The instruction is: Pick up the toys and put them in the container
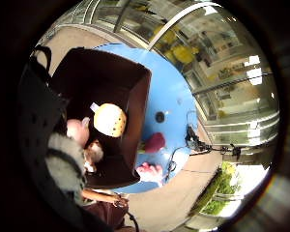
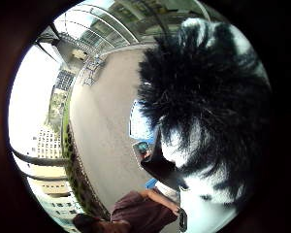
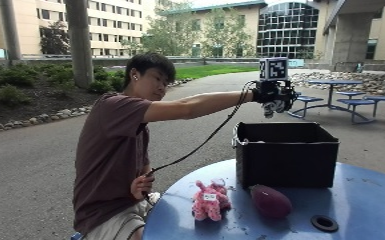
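Black-and-white shaggy plush toy (image 2: 208, 97) fills the right of the thumb-side palm view, close to the palm; in the outside view the gloved right hand (image 3: 273, 97) clutches it with curled fingers, upper centre, above the dark square fabric container (image 3: 285, 155) on the round blue counter (image 3: 365, 200). The container already holds a yellow rounded toy (image 1: 109, 120). If let go now, the toy may catch the near wall and tumble outside. A pink plush animal (image 3: 209, 200) and maroon oval plush (image 3: 270, 201) wait at lower centre, near the counter's edge.

Yellow toy (image 1: 110, 120) inside dark container (image 1: 135, 92)
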Tool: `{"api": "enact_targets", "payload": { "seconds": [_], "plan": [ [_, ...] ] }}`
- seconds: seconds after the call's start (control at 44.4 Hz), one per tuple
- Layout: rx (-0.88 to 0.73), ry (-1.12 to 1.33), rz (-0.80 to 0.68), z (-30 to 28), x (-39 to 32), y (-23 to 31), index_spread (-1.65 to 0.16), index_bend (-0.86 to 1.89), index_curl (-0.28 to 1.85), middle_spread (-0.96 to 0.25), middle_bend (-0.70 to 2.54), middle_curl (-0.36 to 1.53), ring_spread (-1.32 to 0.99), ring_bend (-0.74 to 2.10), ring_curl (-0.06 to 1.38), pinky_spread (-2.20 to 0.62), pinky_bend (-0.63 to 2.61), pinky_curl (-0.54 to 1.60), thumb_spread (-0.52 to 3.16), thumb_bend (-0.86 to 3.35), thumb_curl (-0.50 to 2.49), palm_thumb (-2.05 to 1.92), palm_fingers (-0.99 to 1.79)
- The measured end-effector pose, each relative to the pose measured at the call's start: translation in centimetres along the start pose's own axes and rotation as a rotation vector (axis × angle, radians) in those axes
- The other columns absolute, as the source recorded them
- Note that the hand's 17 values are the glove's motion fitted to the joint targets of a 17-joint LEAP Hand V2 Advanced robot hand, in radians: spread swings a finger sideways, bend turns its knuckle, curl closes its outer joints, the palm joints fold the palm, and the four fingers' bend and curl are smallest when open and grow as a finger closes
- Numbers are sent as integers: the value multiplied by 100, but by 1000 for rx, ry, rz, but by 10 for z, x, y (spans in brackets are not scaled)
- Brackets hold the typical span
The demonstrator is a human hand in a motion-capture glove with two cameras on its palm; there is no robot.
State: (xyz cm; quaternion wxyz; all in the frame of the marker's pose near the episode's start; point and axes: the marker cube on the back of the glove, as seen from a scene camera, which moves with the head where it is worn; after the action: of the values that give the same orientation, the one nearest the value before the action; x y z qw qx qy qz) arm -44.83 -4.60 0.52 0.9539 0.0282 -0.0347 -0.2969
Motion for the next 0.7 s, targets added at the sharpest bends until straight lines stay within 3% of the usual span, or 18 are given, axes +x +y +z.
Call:
{"api": "enact_targets", "payload": {
  "seconds": [0.045, 0.09, 0.135, 0.18, 0.225, 0.383, 0.698],
  "plan": [
    [-26, 24, 9, 3, 0, -1, -31, 20, 0, -25, 88, 69, -35, 140, 58, -35, 102, 44, 76, -2, 87, 60, 103],
    [-76, 60, 14, 8, -8, -3, -29, 8, -1, -25, 79, 66, -35, 141, 58, -34, 103, 45, 91, -7, 80, 47, 79],
    [-136, 107, 34, 14, -19, -8, -27, -2, 0, -25, 59, 62, -35, 139, 60, -31, 110, 50, 99, -9, 74, 35, 23],
    [-178, 138, 60, 19, -30, -12, -24, 3, 4, -14, 32, 55, -28, 118, 57, -24, 127, 56, 103, -10, 69, 26, -32],
    [-199, 140, 57, 22, -36, -13, -20, 5, 4, -8, 21, 49, -21, 98, 50, -18, 130, 51, 106, -9, 65, 19, -46],
    [-198, 40, 112, 14, -12, -7, -15, 3, 5, 3, 10, 39, -9, 70, 33, -6, 128, 45, 113, -6, 55, 5, -45],
    [-252, 171, 107, -16, 63, 27, -16, 4, 8, 5, 14, 33, -1, 54, 28, 2, 103, 36, 120, -3, 43, -3, -36]
  ]
}}
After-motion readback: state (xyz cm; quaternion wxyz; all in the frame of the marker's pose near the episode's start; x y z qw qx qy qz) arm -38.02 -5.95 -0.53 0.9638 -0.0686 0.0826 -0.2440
